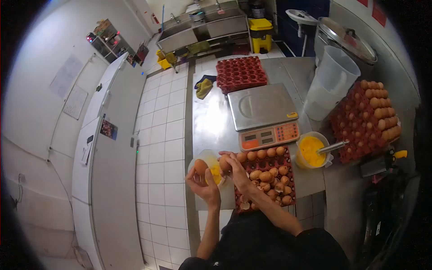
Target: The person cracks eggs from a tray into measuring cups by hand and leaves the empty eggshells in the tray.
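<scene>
My left hand is closed around a brown egg, held above a pale translucent bowl with yellow egg in it. Just to the right, my right hand grips another brown egg near the bowl's rim. The two eggs are apart. Beneath my right forearm lies a red egg tray. Whole eggs line its far rows, and several cracked shells are heaped in its nearer part.
Beyond the tray is an orange scale with a steel platform. A jug of beaten egg with a metal-handled tool stands right of it. Farther right are a tall clear pitcher and stacked egg trays. Empty red trays sit behind.
</scene>
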`<state>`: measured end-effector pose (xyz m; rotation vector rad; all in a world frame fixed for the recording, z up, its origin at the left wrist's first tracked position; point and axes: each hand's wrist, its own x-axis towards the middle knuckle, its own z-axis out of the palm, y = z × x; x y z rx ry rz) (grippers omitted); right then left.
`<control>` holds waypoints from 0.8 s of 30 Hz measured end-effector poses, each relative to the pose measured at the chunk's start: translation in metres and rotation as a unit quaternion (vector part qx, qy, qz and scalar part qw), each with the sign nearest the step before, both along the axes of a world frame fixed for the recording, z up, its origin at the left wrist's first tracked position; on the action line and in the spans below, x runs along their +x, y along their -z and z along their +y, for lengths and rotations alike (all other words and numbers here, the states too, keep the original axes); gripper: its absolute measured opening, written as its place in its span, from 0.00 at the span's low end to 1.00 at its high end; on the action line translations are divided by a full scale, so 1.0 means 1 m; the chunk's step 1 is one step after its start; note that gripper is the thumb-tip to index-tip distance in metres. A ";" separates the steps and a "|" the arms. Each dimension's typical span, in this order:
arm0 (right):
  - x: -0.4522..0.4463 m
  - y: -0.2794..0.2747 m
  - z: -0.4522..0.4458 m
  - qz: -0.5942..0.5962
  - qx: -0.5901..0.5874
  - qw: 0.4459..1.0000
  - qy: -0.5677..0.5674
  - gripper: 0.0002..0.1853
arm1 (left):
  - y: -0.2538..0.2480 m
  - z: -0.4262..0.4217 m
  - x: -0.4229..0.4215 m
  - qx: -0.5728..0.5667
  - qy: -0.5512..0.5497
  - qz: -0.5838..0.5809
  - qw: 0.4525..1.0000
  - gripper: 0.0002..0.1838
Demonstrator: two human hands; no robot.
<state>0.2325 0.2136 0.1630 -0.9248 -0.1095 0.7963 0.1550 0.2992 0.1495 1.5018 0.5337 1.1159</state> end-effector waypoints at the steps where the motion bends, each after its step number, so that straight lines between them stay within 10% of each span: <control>1: -0.003 0.002 0.008 -0.001 0.000 1.000 -0.008 0.20 | 0.000 0.007 -0.005 0.000 -0.008 -0.001 1.000 0.22; 13: -0.004 0.033 0.043 0.023 0.036 0.995 -0.085 0.20 | -0.003 0.061 -0.028 -0.013 0.146 0.104 0.984 0.21; 15: 0.002 0.028 0.044 -0.283 -0.086 0.953 -0.064 0.21 | -0.006 0.074 -0.029 -0.042 0.180 0.112 0.976 0.22; 18: 0.004 -0.002 0.038 -0.423 -0.146 0.893 -0.055 0.24 | -0.012 0.095 -0.032 -0.123 0.251 0.140 0.950 0.23; 24: 0.012 -0.006 0.041 -0.376 -0.198 0.899 -0.108 0.21 | -0.009 0.112 -0.030 -0.065 0.321 0.159 0.931 0.26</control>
